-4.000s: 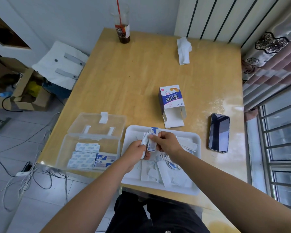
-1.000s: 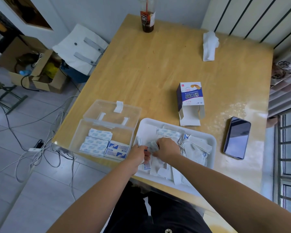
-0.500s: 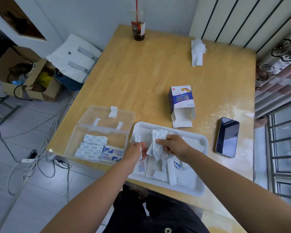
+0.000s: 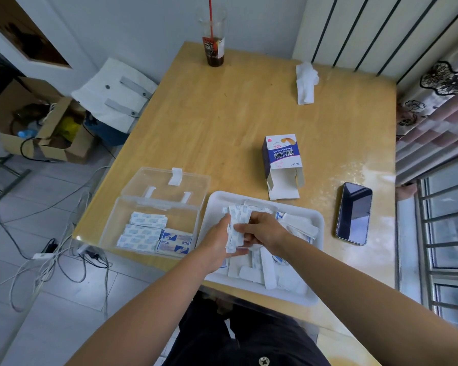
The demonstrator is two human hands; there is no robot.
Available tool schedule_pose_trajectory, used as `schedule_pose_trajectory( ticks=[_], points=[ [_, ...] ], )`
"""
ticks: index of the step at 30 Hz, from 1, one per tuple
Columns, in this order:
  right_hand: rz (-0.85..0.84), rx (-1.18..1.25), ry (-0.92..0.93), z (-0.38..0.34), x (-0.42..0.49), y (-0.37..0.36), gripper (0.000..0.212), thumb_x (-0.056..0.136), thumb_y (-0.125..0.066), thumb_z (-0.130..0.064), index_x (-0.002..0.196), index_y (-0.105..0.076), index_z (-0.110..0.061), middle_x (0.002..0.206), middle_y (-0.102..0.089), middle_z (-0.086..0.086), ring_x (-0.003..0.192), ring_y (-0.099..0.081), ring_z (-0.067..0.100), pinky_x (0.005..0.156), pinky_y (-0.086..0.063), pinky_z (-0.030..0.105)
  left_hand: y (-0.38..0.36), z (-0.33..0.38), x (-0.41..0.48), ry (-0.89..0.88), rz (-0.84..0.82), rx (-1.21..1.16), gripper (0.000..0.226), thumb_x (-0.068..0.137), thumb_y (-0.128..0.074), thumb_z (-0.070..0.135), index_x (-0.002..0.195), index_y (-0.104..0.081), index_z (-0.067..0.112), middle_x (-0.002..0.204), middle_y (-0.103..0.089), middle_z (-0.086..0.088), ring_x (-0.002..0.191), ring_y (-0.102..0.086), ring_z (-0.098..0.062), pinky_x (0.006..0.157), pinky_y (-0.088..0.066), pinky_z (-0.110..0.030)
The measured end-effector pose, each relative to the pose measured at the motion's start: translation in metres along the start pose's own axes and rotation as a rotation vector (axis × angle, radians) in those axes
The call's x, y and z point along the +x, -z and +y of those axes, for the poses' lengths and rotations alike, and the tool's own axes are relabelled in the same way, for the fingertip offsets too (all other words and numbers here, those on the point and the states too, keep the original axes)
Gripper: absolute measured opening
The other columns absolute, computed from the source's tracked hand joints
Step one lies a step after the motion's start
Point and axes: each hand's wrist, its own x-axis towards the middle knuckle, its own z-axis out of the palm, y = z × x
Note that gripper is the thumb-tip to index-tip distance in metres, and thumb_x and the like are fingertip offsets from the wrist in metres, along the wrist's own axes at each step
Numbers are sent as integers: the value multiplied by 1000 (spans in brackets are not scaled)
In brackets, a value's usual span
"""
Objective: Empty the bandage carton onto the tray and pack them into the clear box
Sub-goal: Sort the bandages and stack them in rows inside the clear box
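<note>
Both hands close on a stack of bandages (image 4: pixel 236 227) above the tray (image 4: pixel 217 197). The left hand (image 4: pixel 216 241) cups it from below and the side, and the right hand (image 4: pixel 263 231) pinches its near edge, likely to square the strips so they go in as one flat bundle. How many strips the stack holds is hard to make out. Loose bandages (image 4: pixel 298 226) lie scattered in the tray under and to the right of the hands, within easy reach for the next gather. Just left of the left hand stands the clear box (image 4: pixel 109 228), its lid (image 4: pixel 169 184) thrown back flat so nothing bars the way in. Packed bandages (image 4: pixel 143 231) lie flat in rows on its floor, with room left at the far side. Beyond the right hand the carton (image 4: pixel 282 159) lies on its side, flaps open toward the tray, and looks emptied. A phone (image 4: pixel 353 213) rests well to the right, clear of the work.
</note>
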Motion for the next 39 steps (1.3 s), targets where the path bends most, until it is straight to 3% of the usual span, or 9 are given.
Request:
schedule_pose_trajectory(
  ticks=[4,7,11,13,16,20,26,33,39],
  points=[
    [-57,-114,49,-3,-6,-3,12,84,-64,6,94,-61,0,72,-61,12,53,-56,15,57,-52,28,-1,-1,0,-19,-11,116,33,102,-34,24,101,-62,8,80,-66,-13,70,-63,-24,73,-54,-35],
    [-68,-125,67,-3,-9,-5,27,86,-53,8,111,-56,-2,79,-60,11,58,-56,16,59,-50,24,1,-2,1,-48,19,251,29,97,-31,9,104,-58,4,69,-62,-10,59,-58,-22,55,-49,-27],
    [56,-207,112,-2,-10,-1,48,90,-62,-24,135,-44,-24,109,-54,7,68,-59,11,54,-44,17,7,-4,-1,-71,29,417,26,99,-28,11,103,-54,11,69,-51,-6,52,-44,-15,49,-37,-23],
    [-27,-305,106,-1,-12,0,38,85,-67,-41,116,-55,-23,96,-57,6,67,-56,11,52,-40,18,9,-6,-1,-73,-40,542,26,99,-30,10,104,-55,10,66,-43,-3,52,-37,-13,50,-31,-23],
    [-10,-355,128,5,-10,3,25,84,-70,-33,81,-58,-11,67,-58,3,58,-50,11,54,-39,22,9,-9,1,-68,-92,652,23,97,-34,6,108,-55,6,65,-41,-1,52,-32,-12,48,-27,-22],
    [123,-183,111,7,-9,8,16,89,-60,-17,78,-55,-6,67,-55,7,56,-51,16,53,-43,24,12,-8,2,-76,-42,602,19,94,-43,6,107,-57,3,71,-49,-4,54,-40,-13,47,-33,-21],
    [92,-94,91,13,-15,1,16,95,-47,-12,88,-59,-3,72,-59,9,58,-55,16,54,-47,22,11,-12,5,-91,7,491,19,89,-51,0,105,-60,2,67,-51,-5,56,-45,-13,49,-38,-21],
    [83,-93,133,12,-19,3,20,96,-53,-15,78,-56,-6,68,-58,8,62,-54,16,58,-47,22,5,-14,3,-111,-17,280,36,87,-53,-4,120,-51,9,75,-56,-11,63,-48,-17,56,-39,-24],
    [269,34,157,17,-19,5,22,95,-53,-11,74,-55,-6,66,-55,9,59,-53,19,60,-45,27,6,-12,-3,-156,-42,75,22,102,-40,15,115,-56,11,99,-62,-15,70,-61,-22,57,-42,-25]
  ],
)
